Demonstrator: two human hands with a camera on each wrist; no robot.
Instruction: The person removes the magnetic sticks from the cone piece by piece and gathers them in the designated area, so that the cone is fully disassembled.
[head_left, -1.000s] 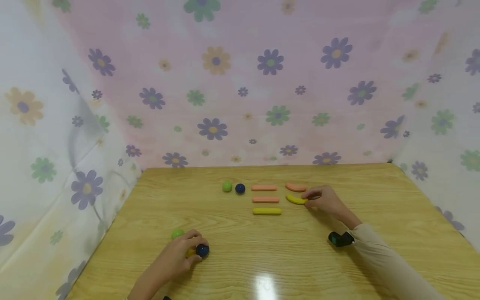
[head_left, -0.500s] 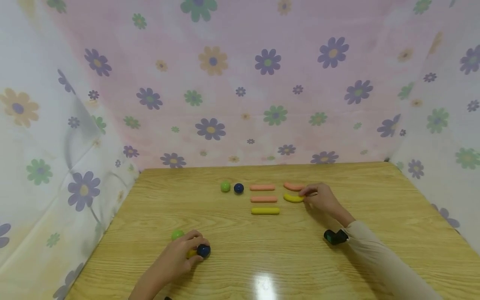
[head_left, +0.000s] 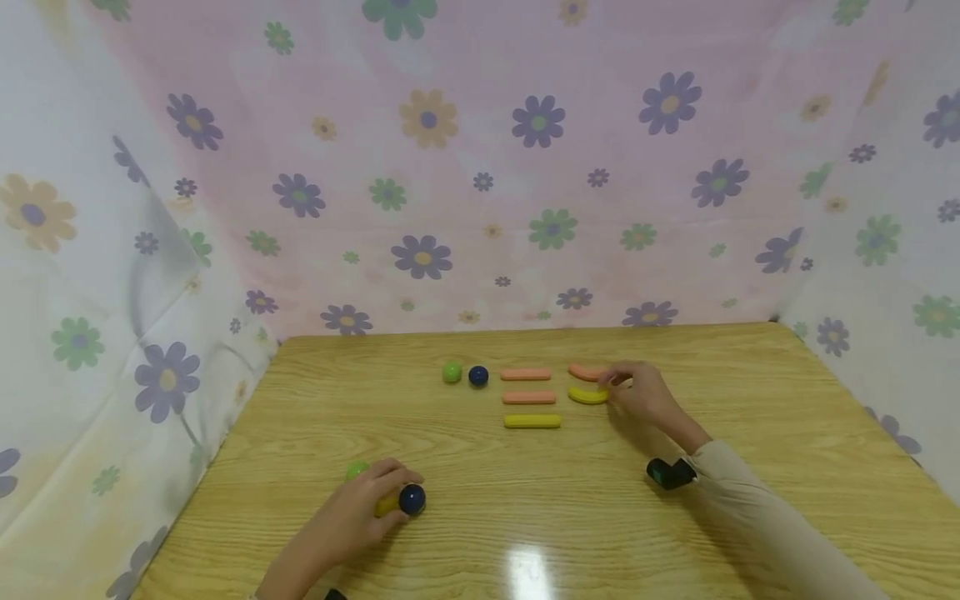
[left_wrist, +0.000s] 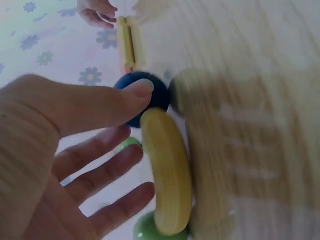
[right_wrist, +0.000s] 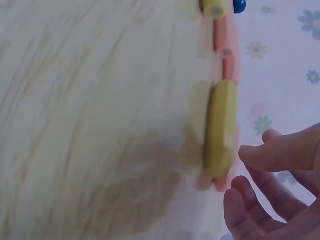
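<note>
My left hand [head_left: 352, 512] pinches a glossy dark blue ball [head_left: 412, 500] at the near left of the table, its thumb lying across the ball in the left wrist view. Under that hand lies a yellow curved piece, banana-like [left_wrist: 167, 175], one end by the blue ball and the other by a green ball [left_wrist: 150, 231]. At the back right, my right hand [head_left: 647, 396] hovers at the right end of another yellow curved piece [head_left: 585, 396]. Thumb and fingers are apart with nothing between them in the right wrist view. An orange-pink curved piece [head_left: 583, 372] sits just behind, partly hidden by the fingers.
Left of the curved pieces lie two orange-pink sticks [head_left: 528, 398] and a yellow stick [head_left: 532, 422] in parallel. Farther left stand a second blue ball [head_left: 478, 377] and a green ball [head_left: 452, 372]. Flowered cloth [head_left: 465, 208] walls the wooden table [head_left: 585, 517] at back and sides.
My right fingers have let go of the yellow curved piece and lifted slightly off its end. My left hand has shifted the blue ball a little to the right. The head view has moved slightly.
</note>
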